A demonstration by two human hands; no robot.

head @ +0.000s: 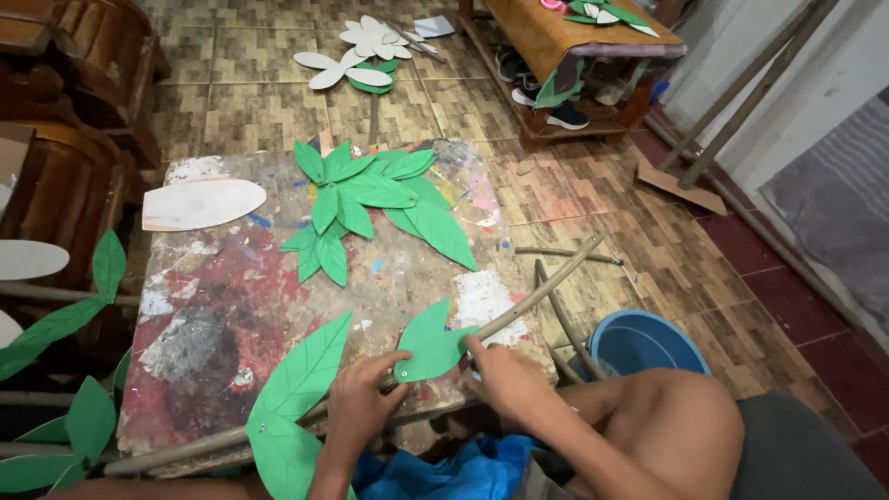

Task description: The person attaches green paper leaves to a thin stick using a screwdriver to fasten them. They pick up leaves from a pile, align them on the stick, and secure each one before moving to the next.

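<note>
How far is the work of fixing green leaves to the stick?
Two big leaves already sit on the long stick. The left hand and right hand now press a smaller leaf against it. A pile of loose leaves is left on the paint-stained table.

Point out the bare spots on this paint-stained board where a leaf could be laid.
Free: the red and grey patch on the board between the white cutout, the leaf pile and the stick's long leaf. Crowded: top middle, and around both hands.
</note>
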